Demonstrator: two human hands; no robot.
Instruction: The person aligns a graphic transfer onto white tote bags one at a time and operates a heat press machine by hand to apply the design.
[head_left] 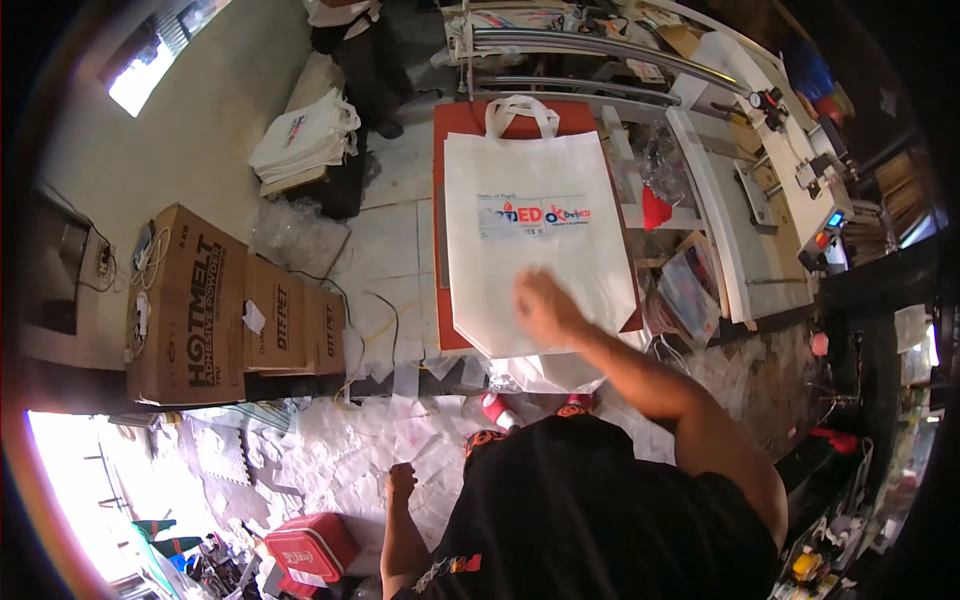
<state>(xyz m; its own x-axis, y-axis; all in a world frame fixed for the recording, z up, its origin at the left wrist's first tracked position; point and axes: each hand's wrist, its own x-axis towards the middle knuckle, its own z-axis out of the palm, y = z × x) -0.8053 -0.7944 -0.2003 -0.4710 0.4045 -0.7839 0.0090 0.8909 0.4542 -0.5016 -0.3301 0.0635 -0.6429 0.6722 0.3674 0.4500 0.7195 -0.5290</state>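
A white fabric tote bag (484,278) lies flat on a red board (458,120), its looped handles (521,103) at the far end. Red and blue print (567,214) crosses its upper half, and a greyish patch (512,222) overlaps part of that print. Over the bag's lower half is my right hand (546,310), smeared by motion; its fingers look curled, but I cannot make out whether it holds anything. More white bag material (545,372) shows under the near edge. Low at my left side hangs my left hand (401,482), fingers curled closed, apart from the bag.
White bags are stacked (305,140) at the far left. Brown cardboard boxes (190,305) stand left of the board. A press machine with metal rails (620,45) and a white frame (705,200) extends behind and right. Paper scraps (340,450) litter the floor near a red cooler (312,548).
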